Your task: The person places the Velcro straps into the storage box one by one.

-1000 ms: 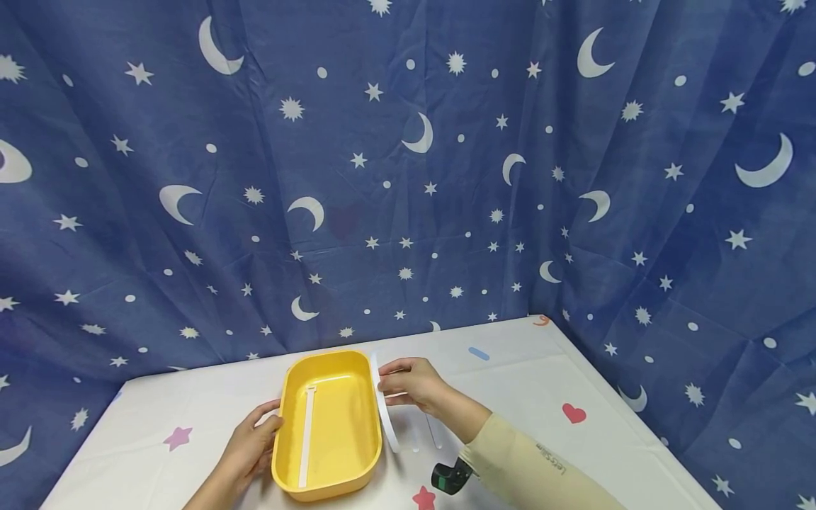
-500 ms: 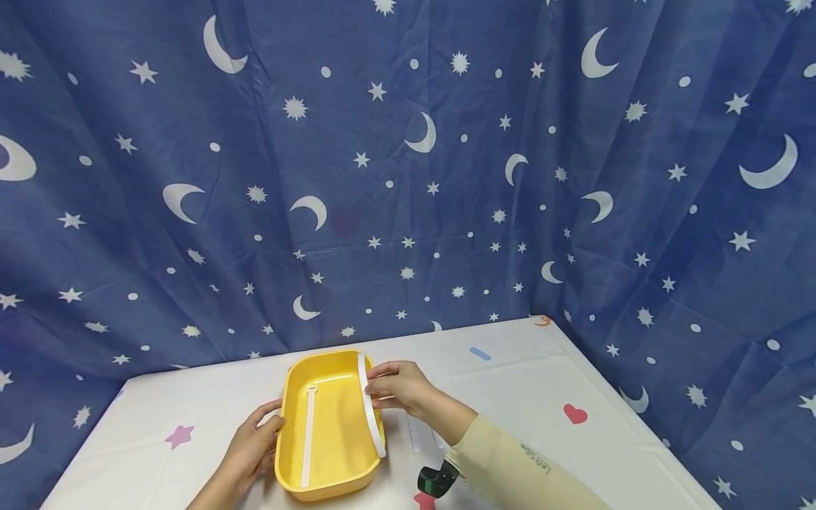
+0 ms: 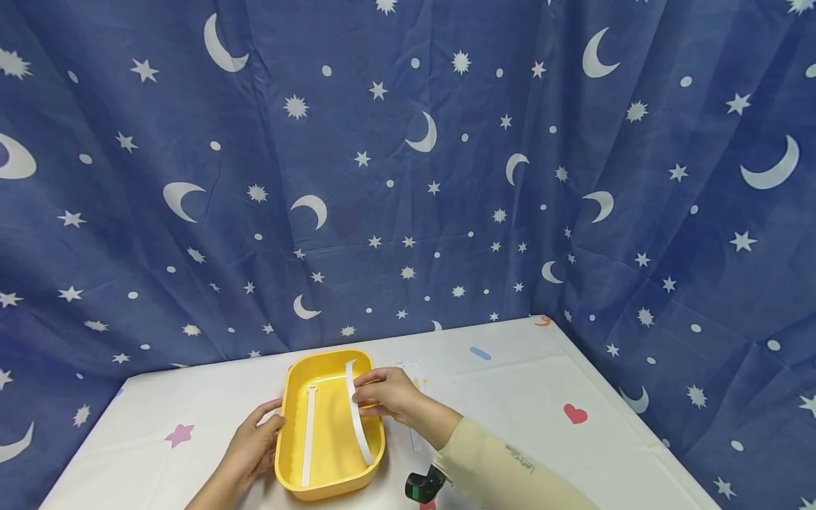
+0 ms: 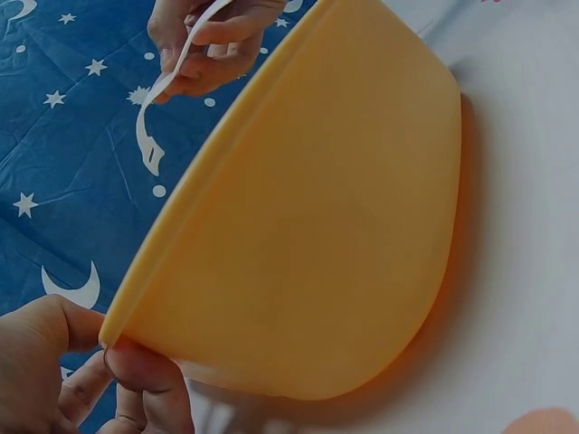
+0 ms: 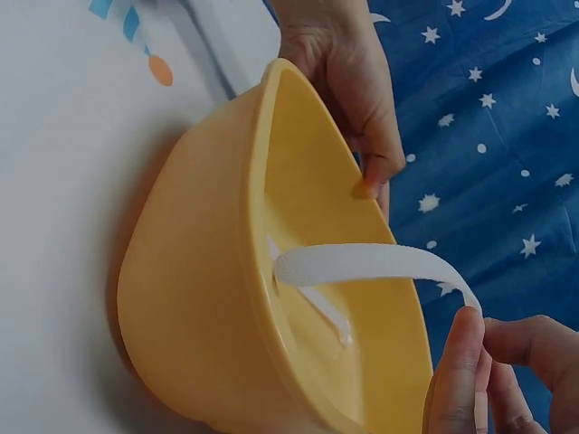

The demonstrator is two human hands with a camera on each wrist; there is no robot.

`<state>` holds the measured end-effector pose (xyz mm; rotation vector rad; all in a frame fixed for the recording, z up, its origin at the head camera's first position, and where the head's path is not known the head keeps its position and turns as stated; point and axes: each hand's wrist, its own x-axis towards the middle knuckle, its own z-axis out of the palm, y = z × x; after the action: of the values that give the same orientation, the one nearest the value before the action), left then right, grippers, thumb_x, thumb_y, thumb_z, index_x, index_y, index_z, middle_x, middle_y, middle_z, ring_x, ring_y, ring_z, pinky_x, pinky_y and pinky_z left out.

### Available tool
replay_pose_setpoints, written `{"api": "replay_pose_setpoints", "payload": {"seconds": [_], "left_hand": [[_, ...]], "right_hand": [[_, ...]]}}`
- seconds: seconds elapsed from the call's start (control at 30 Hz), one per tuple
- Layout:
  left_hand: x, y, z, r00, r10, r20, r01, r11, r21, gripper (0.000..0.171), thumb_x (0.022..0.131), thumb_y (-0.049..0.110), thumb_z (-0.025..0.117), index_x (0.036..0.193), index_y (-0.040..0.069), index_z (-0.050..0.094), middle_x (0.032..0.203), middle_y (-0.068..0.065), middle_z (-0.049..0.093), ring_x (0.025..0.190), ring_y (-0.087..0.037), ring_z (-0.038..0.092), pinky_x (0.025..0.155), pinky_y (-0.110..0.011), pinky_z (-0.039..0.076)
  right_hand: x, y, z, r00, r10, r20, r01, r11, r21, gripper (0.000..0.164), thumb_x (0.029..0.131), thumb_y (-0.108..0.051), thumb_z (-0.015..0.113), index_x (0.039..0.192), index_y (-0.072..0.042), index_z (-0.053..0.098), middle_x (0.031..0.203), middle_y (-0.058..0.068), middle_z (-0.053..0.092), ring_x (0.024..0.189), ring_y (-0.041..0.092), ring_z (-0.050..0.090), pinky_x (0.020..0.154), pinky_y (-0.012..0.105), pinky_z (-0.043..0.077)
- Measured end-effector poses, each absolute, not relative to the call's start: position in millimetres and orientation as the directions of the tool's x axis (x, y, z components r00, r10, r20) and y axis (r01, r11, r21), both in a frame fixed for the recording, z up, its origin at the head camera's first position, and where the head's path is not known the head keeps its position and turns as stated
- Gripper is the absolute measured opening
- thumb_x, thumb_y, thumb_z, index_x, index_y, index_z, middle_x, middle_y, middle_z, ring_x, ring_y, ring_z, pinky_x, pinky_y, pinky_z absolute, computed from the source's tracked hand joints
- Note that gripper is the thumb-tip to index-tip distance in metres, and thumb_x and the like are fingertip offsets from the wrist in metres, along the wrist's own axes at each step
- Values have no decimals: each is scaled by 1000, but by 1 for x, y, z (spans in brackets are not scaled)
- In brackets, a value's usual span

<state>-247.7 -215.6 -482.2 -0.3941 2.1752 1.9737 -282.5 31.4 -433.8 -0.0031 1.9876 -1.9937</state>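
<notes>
A yellow plastic basin [image 3: 328, 453] sits on the table with its open top up. My left hand [image 3: 251, 440] grips its left rim, thumb and fingers pinching the edge, as the left wrist view shows. My right hand [image 3: 390, 397] pinches a white flexible strap [image 3: 357, 414] near its middle, above the right part of the basin. Both strap ends hang free, and one has a slot in it in the left wrist view. A second white strap [image 3: 309, 435] lies lengthwise on the basin floor, its far end wider.
The basin stands on a white tablecloth [image 3: 510, 411] with printed coloured shapes. A blue curtain [image 3: 357, 297] with moons and stars rises behind and to the right. A black device [image 3: 423, 487] is at the right wrist.
My right hand has carried the strap left, from outside the basin's right rim to over its inside. The left hand keeps its grip on the rim.
</notes>
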Motion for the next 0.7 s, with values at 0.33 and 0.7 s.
{"api": "replay_pose_setpoints", "payload": {"seconds": [0.33, 0.7], "left_hand": [[-248, -216, -483, -949, -73, -306, -311, 87, 946, 58, 95, 16, 50, 150, 8, 33, 84, -5, 65, 57, -8, 55, 48, -19, 47], [-247, -215, -482, -951, -82, -299, -305, 74, 950, 56, 94, 13, 49, 148, 8, 36, 86, -6, 65, 64, -10, 60, 54, -23, 52]], "right_hand": [[-280, 19, -439, -945, -216, -247, 253, -3, -967, 21, 78, 7, 73, 98, 4, 69, 81, 9, 65, 68, 15, 68, 62, 30, 60], [-275, 6, -442, -945, -193, -263, 266, 6, -964, 18, 77, 8, 73, 94, 3, 70, 79, 8, 65, 66, 15, 67, 62, 32, 60]]}}
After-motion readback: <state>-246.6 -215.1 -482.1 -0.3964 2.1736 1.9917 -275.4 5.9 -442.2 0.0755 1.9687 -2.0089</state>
